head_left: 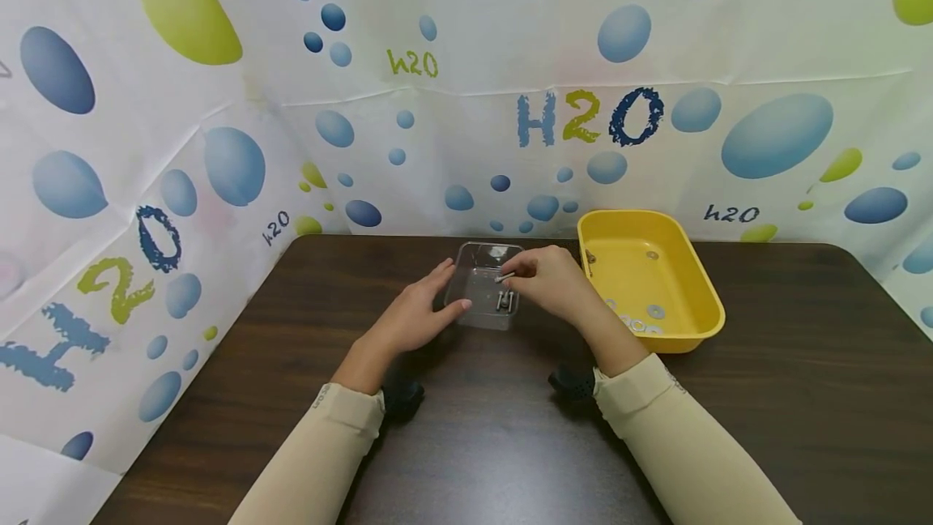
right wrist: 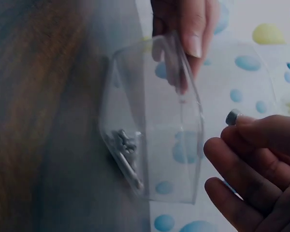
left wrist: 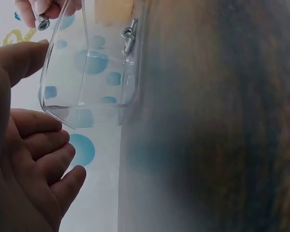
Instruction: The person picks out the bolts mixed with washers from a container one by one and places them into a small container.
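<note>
A clear plastic box [head_left: 484, 319] stands near the table's back edge, between both hands. Inside, a few metal bolts [head_left: 505, 300] lie toward its near right corner; the right wrist view shows these screws [right wrist: 124, 145] bunched together. My right hand [head_left: 550, 282] pinches a small socket-head bolt [head_left: 504, 276] between thumb and fingertips, above the box's right side. From the left wrist view, the round head of that bolt [left wrist: 42, 22] shows clearly. My left hand [head_left: 415, 310] lies against the box's left side with relaxed fingers, its thumb by the rim.
To the right stands a yellow tray [head_left: 710, 306] holding several flat washers [head_left: 656, 312] and other small metal parts at its left side. A white printed sheet [head_left: 466, 160] rises behind the dark wooden table [head_left: 481, 436]. Black wrist devices [head_left: 403, 401] sit beneath both sleeves.
</note>
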The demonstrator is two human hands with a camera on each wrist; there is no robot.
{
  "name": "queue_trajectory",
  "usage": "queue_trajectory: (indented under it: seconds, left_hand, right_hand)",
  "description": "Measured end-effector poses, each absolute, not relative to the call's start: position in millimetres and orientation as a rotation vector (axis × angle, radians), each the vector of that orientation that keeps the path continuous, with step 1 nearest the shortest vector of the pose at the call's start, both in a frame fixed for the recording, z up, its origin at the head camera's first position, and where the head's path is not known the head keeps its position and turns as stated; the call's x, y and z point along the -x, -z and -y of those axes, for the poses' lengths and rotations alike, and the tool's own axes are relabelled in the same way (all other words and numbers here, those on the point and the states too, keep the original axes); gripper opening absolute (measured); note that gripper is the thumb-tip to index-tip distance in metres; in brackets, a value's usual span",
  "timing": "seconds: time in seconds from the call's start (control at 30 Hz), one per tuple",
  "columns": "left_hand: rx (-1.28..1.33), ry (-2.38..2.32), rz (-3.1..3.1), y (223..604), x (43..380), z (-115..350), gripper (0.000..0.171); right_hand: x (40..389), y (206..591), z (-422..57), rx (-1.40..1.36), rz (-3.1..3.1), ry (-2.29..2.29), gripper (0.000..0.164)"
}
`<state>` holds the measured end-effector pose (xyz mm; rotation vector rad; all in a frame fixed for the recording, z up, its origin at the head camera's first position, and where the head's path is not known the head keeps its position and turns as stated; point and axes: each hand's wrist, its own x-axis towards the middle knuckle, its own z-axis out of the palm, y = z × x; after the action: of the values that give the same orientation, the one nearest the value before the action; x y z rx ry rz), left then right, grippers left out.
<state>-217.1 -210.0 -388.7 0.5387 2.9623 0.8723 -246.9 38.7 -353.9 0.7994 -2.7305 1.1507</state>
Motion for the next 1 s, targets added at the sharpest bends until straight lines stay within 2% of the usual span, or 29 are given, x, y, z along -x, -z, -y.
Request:
queue_trajectory:
  seconds: [0.67,1.0]
  left_hand:
    - [-0.57,-0.878,-2.928,389.5,216.4,209.0,0.079]
    - [-0.561,-0.879,-2.932,388.9,215.7,208.6,0.079]
  right_hand:
    - [240.8,364.0,-19.4,-1.05,2.781,-0.843,0.017]
    - [239.6,366.6,-18.3,-1.117,2.761,-0.829,0.016]
